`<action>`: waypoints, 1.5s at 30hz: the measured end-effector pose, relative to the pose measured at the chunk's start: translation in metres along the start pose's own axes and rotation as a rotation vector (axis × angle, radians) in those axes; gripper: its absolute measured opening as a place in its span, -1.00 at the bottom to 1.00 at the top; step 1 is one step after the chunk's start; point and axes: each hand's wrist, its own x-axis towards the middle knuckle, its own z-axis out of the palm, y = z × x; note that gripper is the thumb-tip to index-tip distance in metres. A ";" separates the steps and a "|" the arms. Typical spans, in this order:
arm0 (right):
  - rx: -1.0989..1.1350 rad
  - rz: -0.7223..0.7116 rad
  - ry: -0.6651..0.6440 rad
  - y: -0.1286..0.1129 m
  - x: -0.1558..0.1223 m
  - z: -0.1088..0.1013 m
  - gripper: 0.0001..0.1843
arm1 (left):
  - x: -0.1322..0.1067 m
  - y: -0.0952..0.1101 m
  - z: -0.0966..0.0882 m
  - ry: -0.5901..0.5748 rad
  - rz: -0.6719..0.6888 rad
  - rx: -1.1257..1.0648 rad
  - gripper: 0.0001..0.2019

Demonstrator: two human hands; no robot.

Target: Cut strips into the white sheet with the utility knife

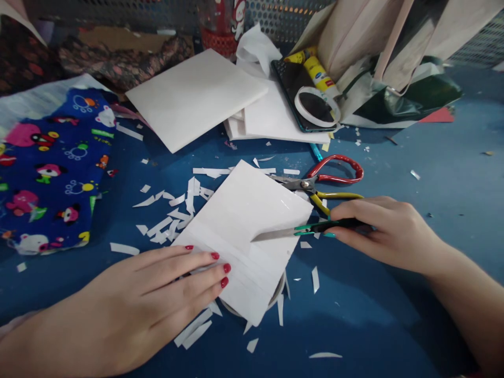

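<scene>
My left hand lies flat, fingers stretched out, with the fingertips pressing on the near left side of a square white card. Beneath the card, the edge of a round object peeks out; most of it is hidden. A utility knife with a green and black handle is gripped in my right hand, its grey blade reaching over the card's middle. Just beyond the knife lie scissors with one red and one yellow handle, partly behind the card's far corner.
White paper scraps litter the blue table. Blue patterned fabric lies left. Behind are a folded white sheet, a phone bearing a white tape ring, a yellow glue stick and bags.
</scene>
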 end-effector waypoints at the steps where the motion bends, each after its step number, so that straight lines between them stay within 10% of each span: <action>1: 0.000 -0.003 -0.005 0.000 0.000 0.000 -0.88 | 0.001 0.000 0.000 -0.003 0.001 0.002 -0.62; 45: -0.075 -0.045 -0.012 0.002 -0.004 0.001 -0.86 | 0.000 -0.003 0.003 0.006 0.014 -0.003 -0.63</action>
